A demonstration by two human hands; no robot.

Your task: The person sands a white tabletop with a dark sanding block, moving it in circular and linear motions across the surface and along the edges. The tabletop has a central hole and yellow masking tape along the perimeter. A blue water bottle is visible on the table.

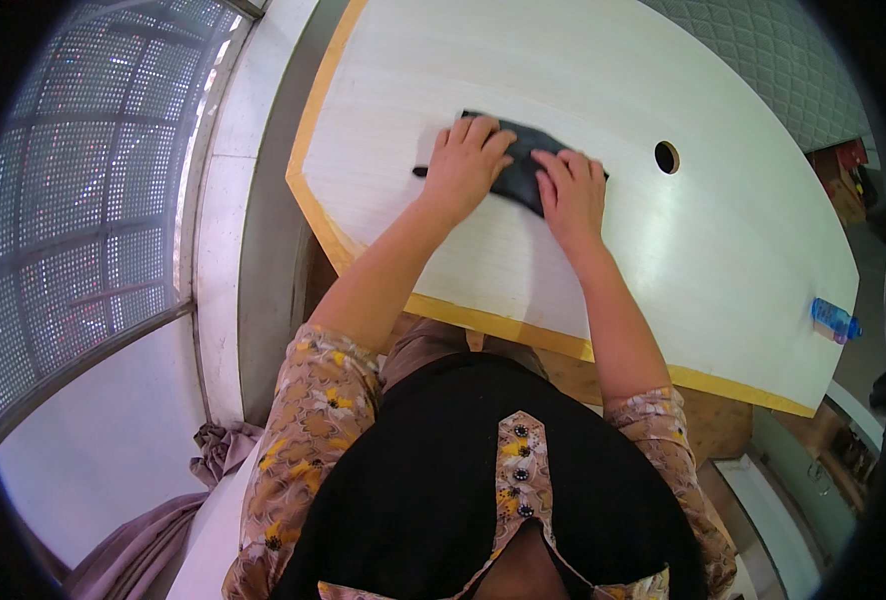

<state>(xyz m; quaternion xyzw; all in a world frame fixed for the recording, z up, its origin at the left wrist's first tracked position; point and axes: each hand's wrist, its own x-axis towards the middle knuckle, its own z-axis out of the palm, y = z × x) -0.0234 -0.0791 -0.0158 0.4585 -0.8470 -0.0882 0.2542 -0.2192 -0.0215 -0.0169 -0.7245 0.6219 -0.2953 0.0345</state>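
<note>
A flat black pouch [525,165] with a smooth, leather-like face lies on the white tabletop [523,60]. A short dark tab, perhaps a strap end, shows beyond its left side. On the pouch's left part rests my left hand [466,165], open, its fingers spread and slightly bent over the surface. My right hand [571,190] lies over the right end, fingers also apart and bent, the thumb side toward the middle. Both palms hide parts of the pouch, and slight blur softens the fingertips.
The table has a yellow edge band [503,318] and a round hole [667,157] right of the pouch. A blue-labelled plastic bottle [835,320] lies near the right edge. At left is a window with a perforated screen [103,210]; purple cloth [153,530] hangs below.
</note>
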